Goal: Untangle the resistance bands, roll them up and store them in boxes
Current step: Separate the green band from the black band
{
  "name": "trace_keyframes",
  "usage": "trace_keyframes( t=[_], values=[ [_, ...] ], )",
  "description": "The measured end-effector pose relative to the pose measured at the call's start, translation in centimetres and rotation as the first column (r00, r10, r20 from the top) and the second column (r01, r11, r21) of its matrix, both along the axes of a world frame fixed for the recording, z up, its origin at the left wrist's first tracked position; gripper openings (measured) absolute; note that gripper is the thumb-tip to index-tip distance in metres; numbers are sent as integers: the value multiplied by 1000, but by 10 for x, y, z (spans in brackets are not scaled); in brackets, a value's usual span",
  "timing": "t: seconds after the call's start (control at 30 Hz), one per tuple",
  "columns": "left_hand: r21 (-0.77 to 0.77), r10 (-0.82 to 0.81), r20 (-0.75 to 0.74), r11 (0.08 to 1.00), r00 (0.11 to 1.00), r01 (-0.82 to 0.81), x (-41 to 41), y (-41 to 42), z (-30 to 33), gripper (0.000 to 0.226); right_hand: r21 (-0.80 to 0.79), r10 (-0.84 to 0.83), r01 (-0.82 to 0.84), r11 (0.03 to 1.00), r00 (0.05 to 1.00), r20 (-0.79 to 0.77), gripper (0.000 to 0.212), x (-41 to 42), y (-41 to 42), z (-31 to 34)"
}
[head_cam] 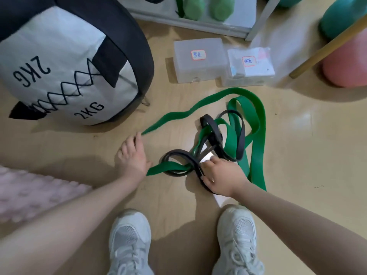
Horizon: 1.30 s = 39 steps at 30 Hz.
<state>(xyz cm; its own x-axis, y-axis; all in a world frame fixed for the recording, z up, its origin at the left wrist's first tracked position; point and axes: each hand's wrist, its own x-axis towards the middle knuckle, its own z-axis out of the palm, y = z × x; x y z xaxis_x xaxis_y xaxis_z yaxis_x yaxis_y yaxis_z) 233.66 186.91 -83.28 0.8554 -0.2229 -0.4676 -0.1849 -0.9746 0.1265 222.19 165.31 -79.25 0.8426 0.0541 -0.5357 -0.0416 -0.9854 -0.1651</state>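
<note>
A wide green resistance band (256,124) and a narrower black band (213,128) lie tangled together on the wooden floor. My left hand (132,155) grips a fold of the green band at the tangle's left side, the band running out from both sides of the hand. My right hand (220,175) holds the black band where it loops over the green one. Two clear plastic boxes stand beyond the tangle: the left box (198,62) and the right box (250,66), each with a handwritten label on its lid.
A large black-and-white 2KG medicine ball (65,56) sits at the left. A pink mat (33,193) lies at the lower left. A white rack (198,24), a wooden stick (327,46), and teal and pink balls (345,62) are at the back. My shoes (131,241) are below.
</note>
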Motion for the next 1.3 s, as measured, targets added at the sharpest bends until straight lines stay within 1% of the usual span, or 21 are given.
trace_keyframes(
  t=[0.03, 0.1, 0.13, 0.17, 0.23, 0.3, 0.37, 0.43, 0.5, 0.53, 0.6, 0.7, 0.77, 0.8, 0.87, 0.93, 1.03, 1.13, 1.17, 1.23, 1.3],
  values=[
    [-32, -85, 81, 996, 993, 88, -1, 2, 0, 93, 50, -15, 11, 999, 997, 76, 36, 10, 11, 1],
    [-93, -320, 268, 930, 909, 355, -1, 3, -5, 78, 89, -44, 32, 996, 989, 142, 34, 28, 30, -2],
    [-109, -431, 256, 877, 865, 469, -2, 3, -6, 63, 87, -65, 54, 995, 989, 134, 34, 37, 37, -6],
    [-112, -507, 157, 843, 847, 526, -4, 1, -7, 49, 85, -92, 82, 993, 989, 114, 35, 45, 43, -10],
    [-178, -586, 39, 793, 809, 583, -9, 0, -8, 54, 67, -134, 131, 989, 990, 50, 35, 57, 50, -22],
    [-223, -590, 14, 785, 807, 578, -12, -3, -4, 39, -2, -116, 116, 993, 993, 9, 30, 63, 52, -34],
    [-209, -618, 132, 747, 775, 631, -13, -3, -12, 39, -47, -86, 86, 995, 996, -8, 28, 62, 51, -39],
    [-188, -653, 176, 712, 736, 677, -13, -5, -12, 35, -20, -85, 85, 996, 996, -4, 24, 60, 48, -40],
    [-237, -650, 221, 687, 727, 687, -15, -6, -8, 14, 72, -177, 174, 982, 984, 33, 17, 63, 41, -36],
    [-278, -633, 251, 678, 733, 681, -15, -7, -7, 8, 140, -273, 262, 955, 959, 70, 16, 67, 35, -31],
    [-322, -604, 300, 665, 739, 674, -13, -7, 0, 23, 295, -507, 452, 842, 850, 142, 16, 78, 20, -15],
    [-316, -611, 322, 650, 723, 691, -6, -1, 6, 28, 486, -792, 647, 588, 582, 182, 16, 96, -15, 18],
    [-290, -605, 182, 720, 775, 630, 3, 0, 12, 25, 549, -867, 683, 482, 464, 183, 13, 97, -41, 32],
    [-228, -578, 123, 775, 807, 590, 8, 0, 13, 24, 549, -869, 684, 481, 453, 198, 12, 92, -51, 35],
    [-69, -545, 25, 835, 838, 546, 16, -1, 16, 23, 470, -830, 688, 553, 506, 236, 12, 76, -68, 36],
    [31, -539, -14, 842, 842, 539, 20, -2, 17, 22, 321, -751, 680, 659, 621, 224, 13, 53, -78, 30],
    [65, -503, -123, 856, 855, 513, 15, -5, 10, 35, -2, -592, 592, 806, 805, 38, 16, 19, -79, 12],
    [22, -511, -172, 853, 842, 522, 5, -14, 4, 37, -316, -485, 421, 850, 860, -160, 34, 4, -64, 2],
    [-19, -519, -155, 852, 840, 523, 3, -18, 4, 33, -343, -479, 411, 845, 867, -141, 43, 5, -60, 4],
    [-124, -526, -116, 849, 842, 514, -1, -30, 3, 34, -299, -466, 446, 844, 885, 4, 58, 15, -54, 14],
    [-186, -536, -90, 837, 840, 514, -3, -44, 1, 38, -238, -360, 401, 884, 912, 198, 58, 31, -46, 25]
  ],
)
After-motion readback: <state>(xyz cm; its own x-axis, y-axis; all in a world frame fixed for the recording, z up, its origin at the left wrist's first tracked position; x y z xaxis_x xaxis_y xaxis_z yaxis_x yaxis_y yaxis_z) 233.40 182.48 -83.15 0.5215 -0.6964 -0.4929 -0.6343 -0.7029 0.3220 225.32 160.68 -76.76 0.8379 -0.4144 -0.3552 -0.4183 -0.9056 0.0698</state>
